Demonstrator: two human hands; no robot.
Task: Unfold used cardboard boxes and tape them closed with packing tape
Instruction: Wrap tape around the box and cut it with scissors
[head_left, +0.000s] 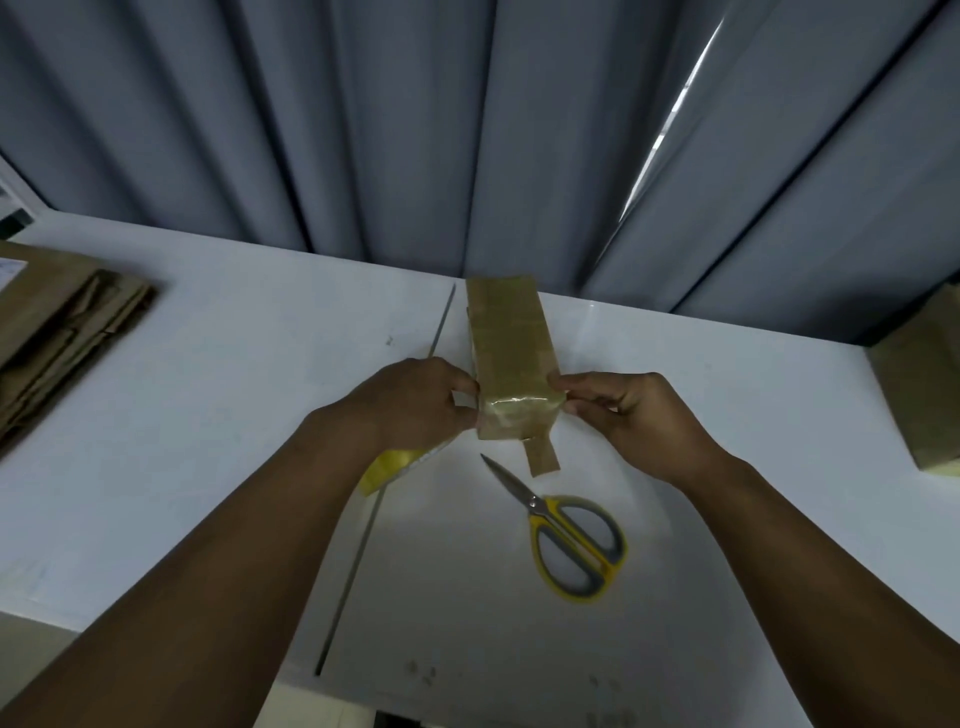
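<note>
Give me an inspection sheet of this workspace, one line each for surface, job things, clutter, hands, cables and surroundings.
Surface: white table, a seam running down it.
Job's things: narrow cardboard box, its near end taped, a loose tab hanging below; tape roll partly hidden under the left wrist; yellow-handled scissors lying closed; flattened boxes stacked at far left; another box at right edge.
Clutter: nothing seen.
Hands: left hand and right hand pinch the box's near end from either side.
Cables: nothing seen.
Surroundings: grey curtain behind, a bright gap in it.

Grey curtains (415, 130) hang behind the white table (208, 338); daylight shows through one gap (670, 130) between them.
</note>
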